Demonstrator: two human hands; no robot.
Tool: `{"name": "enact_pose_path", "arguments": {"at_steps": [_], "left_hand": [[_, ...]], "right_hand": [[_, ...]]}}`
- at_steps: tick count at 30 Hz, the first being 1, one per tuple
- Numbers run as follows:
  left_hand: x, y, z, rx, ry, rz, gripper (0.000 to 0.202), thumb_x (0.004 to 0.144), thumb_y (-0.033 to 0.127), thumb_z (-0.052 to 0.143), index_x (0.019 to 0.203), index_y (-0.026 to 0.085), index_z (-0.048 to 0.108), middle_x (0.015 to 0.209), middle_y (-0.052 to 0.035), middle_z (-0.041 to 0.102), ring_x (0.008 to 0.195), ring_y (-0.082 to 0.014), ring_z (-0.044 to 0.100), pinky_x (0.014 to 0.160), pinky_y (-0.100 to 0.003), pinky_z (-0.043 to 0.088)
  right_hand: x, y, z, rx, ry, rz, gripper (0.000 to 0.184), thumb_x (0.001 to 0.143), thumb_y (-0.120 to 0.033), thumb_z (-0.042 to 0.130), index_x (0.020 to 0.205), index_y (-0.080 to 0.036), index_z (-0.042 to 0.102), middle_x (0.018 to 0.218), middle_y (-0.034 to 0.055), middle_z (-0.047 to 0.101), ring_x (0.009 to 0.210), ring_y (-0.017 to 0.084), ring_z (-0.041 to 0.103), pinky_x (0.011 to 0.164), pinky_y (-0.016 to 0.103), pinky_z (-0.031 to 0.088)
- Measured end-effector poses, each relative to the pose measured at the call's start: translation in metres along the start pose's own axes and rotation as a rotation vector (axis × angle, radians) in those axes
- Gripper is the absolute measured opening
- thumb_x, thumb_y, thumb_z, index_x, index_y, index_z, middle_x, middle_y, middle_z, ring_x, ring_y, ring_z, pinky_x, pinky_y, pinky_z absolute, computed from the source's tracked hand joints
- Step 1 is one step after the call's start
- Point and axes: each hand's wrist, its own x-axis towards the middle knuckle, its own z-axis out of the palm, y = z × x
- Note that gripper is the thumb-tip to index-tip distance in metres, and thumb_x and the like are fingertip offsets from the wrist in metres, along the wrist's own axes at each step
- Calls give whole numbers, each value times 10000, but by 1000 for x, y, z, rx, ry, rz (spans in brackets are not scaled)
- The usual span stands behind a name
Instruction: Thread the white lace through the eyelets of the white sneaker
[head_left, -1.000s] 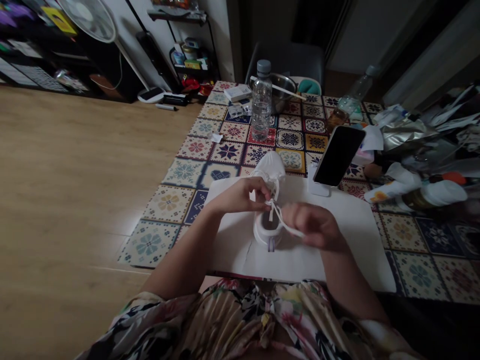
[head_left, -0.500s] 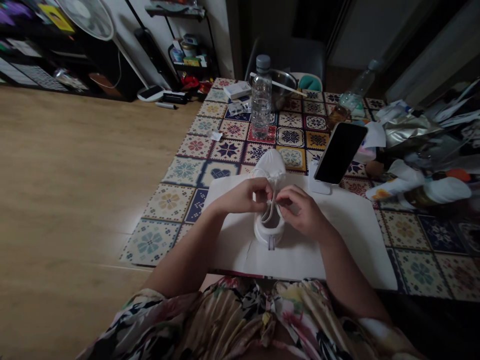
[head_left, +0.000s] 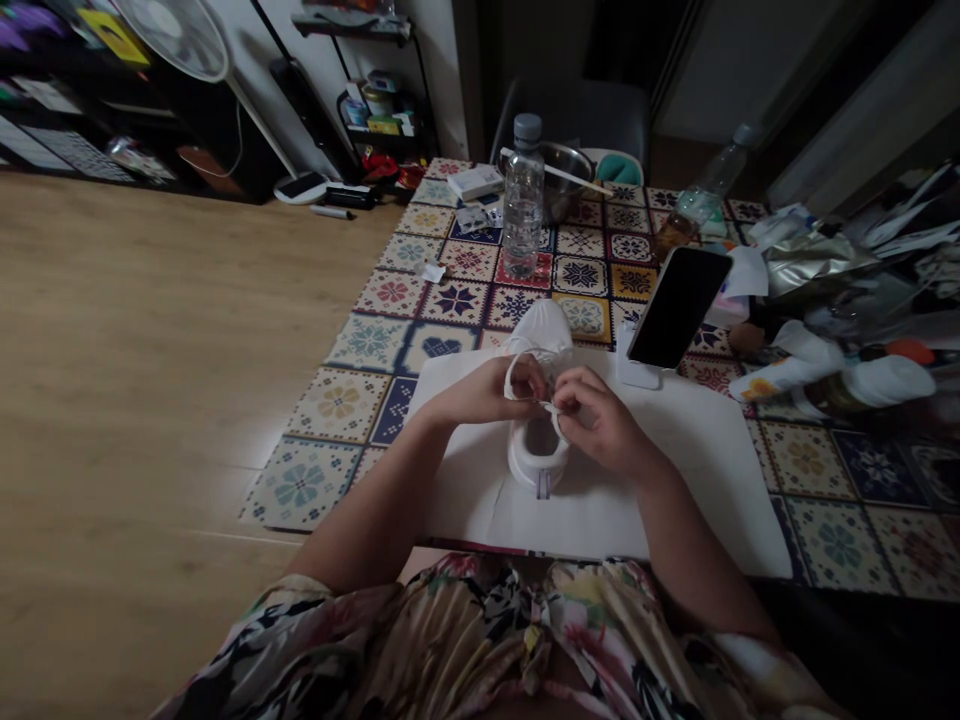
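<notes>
White shoelace [head_left: 509,380], probably light and limp, is pinched in the grip of our left hand [head_left: 487,393] and right hand [head_left: 606,425] above the sneaker [head_left: 535,469] on the table [head_left: 300,486]; best held where strands meet.

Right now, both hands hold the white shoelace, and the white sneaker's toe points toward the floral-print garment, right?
Not quite: the head view shows the white sneaker pointing its toe away from the floral-print garment, heel nearest. The left hand and right hand do hold the white shoelace.
</notes>
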Motion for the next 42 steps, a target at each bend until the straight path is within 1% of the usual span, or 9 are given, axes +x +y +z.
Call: {"name": "enact_pose_path", "arguments": {"at_steps": [5, 11, 16, 21, 25, 27, 30, 35, 42], "left_hand": [[1, 1, 0, -10, -41, 41, 219, 792, 368, 722, 799, 150, 703, 847, -57, 658, 795, -154, 593, 764, -292, 483], [-2, 1, -4, -199, -8, 5, 458, 735, 616, 725, 638, 171, 668, 768, -51, 580, 755, -163, 538, 771, -331, 471], [-6, -3, -6, -415, 387, 94, 664, 602, 820, 659, 516, 198, 442, 686, -34, 447, 709, -176, 489, 702, -372, 474], [-9, -4, -11, -365, 722, 164, 648, 692, 861, 507, 614, 220, 452, 689, -16, 367, 637, -145, 431, 596, -339, 470], [-9, -1, -3, -398, 567, 108, 595, 594, 786, 701, 601, 213, 538, 597, 13, 399, 506, -98, 398, 460, -280, 378], [-7, 1, 6, -415, 390, 14, 495, 580, 665, 798, 672, 202, 647, 595, 9, 487, 514, -102, 463, 470, -278, 390], [-3, 7, 18, -463, 254, -87, 487, 589, 523, 863, 922, 188, 746, 658, 5, 593, 570, -106, 541, 538, -269, 452], [2, 13, 27, -524, 244, -79, 422, 565, 473, 900, 784, 149, 742, 661, -4, 652, 572, -94, 569, 579, -243, 498], [4, 12, 33, -414, 347, 85, 300, 668, 382, 864, 695, 127, 709, 696, -35, 691, 659, -103, 636, 638, -208, 513]], "right_hand": [[-1, 2, -9, 157, -47, 51, 145, 876, -304, 647, 780, -215, 585, 1005, 49, 545, 1007, 193, 546, 951, 357, 442], [-1, 6, -17, 513, 90, 103, 428, 839, -594, 633, 676, -222, 498, 824, 36, 516, 787, 193, 522, 727, 348, 465], [0, 5, -34, 567, 381, 43, 456, 852, -639, 559, 695, -254, 372, 627, -32, 306, 580, 169, 419, 635, 347, 467], [-2, 7, -52, 582, 576, -47, 338, 931, -545, 511, 742, -271, 453, 603, -52, 226, 468, 128, 228, 440, 265, 316], [-1, 7, -37, 610, 680, 3, 249, 885, -477, 644, 788, -265, 554, 554, -75, 352, 405, 81, 212, 375, 230, 201], [-2, 6, -22, 480, 715, 65, 218, 846, -434, 709, 795, -255, 595, 553, -66, 458, 429, 80, 342, 399, 216, 257], [-5, 2, -1, 176, 573, 104, 157, 862, -395, 701, 833, -246, 660, 645, -27, 607, 563, 118, 545, 526, 246, 435], [-7, -5, 11, -127, 349, -97, 65, 910, -265, 624, 892, -233, 677, 740, 8, 672, 648, 143, 601, 610, 276, 485], [-4, -5, 10, -156, 341, -154, 132, 946, -274, 566, 875, -206, 654, 766, 26, 678, 708, 150, 627, 669, 278, 509]]}}
